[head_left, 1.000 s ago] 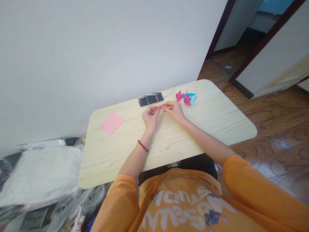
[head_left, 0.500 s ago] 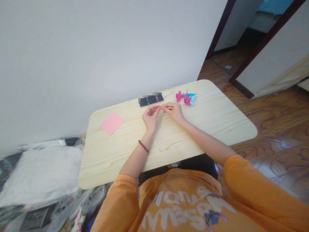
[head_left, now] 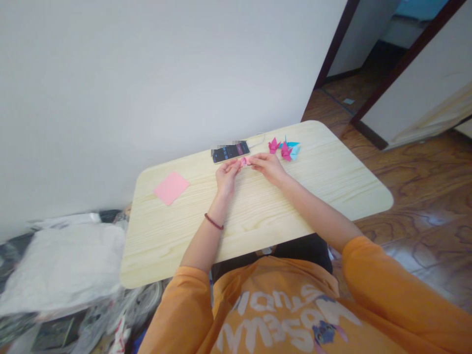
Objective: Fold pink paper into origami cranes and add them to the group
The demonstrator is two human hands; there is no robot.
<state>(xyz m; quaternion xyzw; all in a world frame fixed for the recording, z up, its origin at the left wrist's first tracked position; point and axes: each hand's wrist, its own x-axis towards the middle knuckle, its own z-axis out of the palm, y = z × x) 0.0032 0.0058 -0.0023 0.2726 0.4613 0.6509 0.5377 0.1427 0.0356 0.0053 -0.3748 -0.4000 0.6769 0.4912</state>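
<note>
1. Surface: pale, wood-grained, round-cornered. Clock face laid over it, 12 at the far edge; everything noted below sits towards the far side or at 9.
2. Hands: left hand between 10 and 11, right hand near 1. Both in a narrow pinch, one from each side, on the same folded pink paper.
3. Pink sheet, at 9: lies flat, well apart from the hands. No folds to be made out; reads as unstarted.
4. Phone, at 11: screen up, near the left hand, not held.
5. Paper birds, at 1: grouped just beyond the right hand. Two deep pink, blue among them; overlap hides the full count. Pointed shapes formed; judged finished.
6. Folded pink paper, at 12: between the hands, small and compact. Judged well past first folds, short of the birds' spread outline. Too small and covered to tell how many folds are left.
</note>
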